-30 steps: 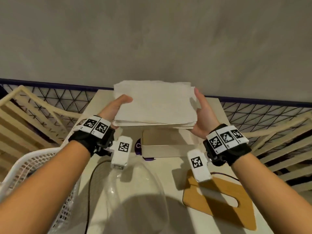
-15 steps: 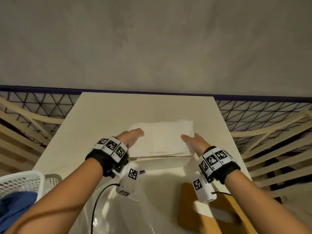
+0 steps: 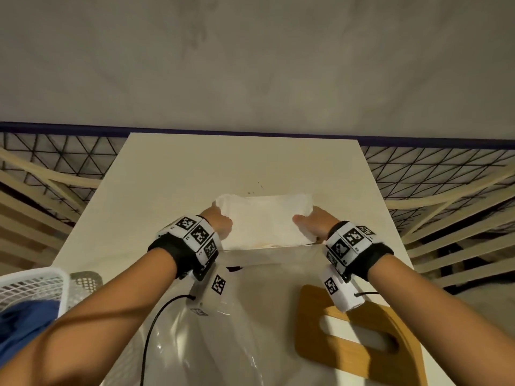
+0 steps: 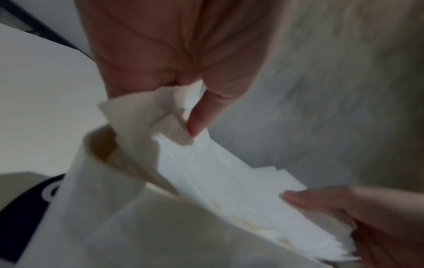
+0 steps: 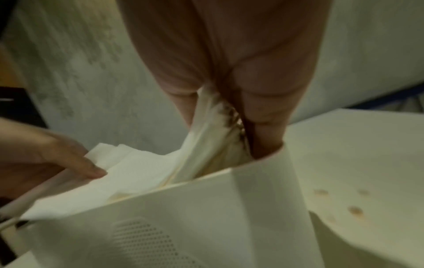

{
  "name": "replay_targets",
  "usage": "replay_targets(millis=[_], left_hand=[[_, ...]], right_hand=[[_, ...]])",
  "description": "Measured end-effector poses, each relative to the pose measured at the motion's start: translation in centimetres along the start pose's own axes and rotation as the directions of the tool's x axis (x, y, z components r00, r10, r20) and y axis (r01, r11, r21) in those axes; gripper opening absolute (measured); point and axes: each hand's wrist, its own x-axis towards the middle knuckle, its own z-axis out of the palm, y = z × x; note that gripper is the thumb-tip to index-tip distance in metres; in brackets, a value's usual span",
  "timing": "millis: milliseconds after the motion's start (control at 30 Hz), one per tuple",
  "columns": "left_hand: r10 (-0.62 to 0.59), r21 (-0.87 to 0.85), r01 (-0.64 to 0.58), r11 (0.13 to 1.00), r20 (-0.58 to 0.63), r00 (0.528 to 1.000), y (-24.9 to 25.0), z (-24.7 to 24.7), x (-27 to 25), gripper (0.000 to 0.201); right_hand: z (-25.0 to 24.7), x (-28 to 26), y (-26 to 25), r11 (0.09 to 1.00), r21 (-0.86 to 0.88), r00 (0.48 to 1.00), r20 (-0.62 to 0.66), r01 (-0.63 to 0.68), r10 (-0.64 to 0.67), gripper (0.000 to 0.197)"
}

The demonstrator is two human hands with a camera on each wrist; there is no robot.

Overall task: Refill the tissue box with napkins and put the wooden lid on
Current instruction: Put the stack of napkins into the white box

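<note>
Between both hands (image 3: 220,222) (image 3: 317,225), napkins (image 3: 264,218) lengthwise left-right

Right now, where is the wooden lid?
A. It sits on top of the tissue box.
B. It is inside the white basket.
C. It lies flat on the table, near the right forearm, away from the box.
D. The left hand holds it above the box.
C: the wooden lid lies flat on the table, while both hands push the napkins into the tissue box.
</note>
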Motion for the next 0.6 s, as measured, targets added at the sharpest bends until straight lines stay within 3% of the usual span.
replay_targets(millis=[100, 167, 233, 300, 400, 500, 600], left_hand=[[0.048, -0.032, -0.051, 0.998, -0.093, 0.994, -1.0, -1.2, -0.3, 0.062], [0.121, 0.009, -0.121, 0.993, -0.208, 0.971, -1.4, -1.6, -0.9, 0.057], [0.154, 0.113, -0.135, 0.984, -0.175, 0.972, -1.3, -1.4, -1.3, 0.044], [0.149, 0.215, -0.129, 0.968, -0.081, 0.985, -1.0, -0.8, -1.3, 0.038], [0.168, 0.336, -0.166, 0.927, 0.023, 0.985, -0.1, 0.0, 0.1, 0.025], [0.130, 0.384, -0.173, 0.907, 0.136, 0.982, 1.0, 1.3, 1.0, 0.018], [0.107, 0.411, -0.158, 0.898, 0.144, 0.984, 1.5, 2.5, 1.4, 0.025]], right_hand=[[0.2, -1.1, 0.2, 0.992, -0.106, 0.986, -0.141, 0.073, -0.088, 0.063], [0.6, -2.3, 0.2, 0.937, -0.300, 0.921, -0.284, 0.180, -0.268, 0.061], [0.9, -2.2, 0.1, 0.853, -0.441, 0.871, -0.257, 0.279, -0.418, 0.046], [1.3, -1.0, -0.2, 0.844, -0.459, 0.922, -0.118, 0.278, -0.368, 0.036], [1.9, 1.0, -0.5, 0.858, -0.488, 0.985, 0.020, 0.161, -0.173, 0.038], [2.7, 2.4, -0.7, 0.869, -0.483, 0.991, -0.016, 0.109, -0.133, 0.047], [3.3, 3.5, -0.7, 0.862, -0.500, 0.990, -0.055, 0.083, -0.128, 0.051]])
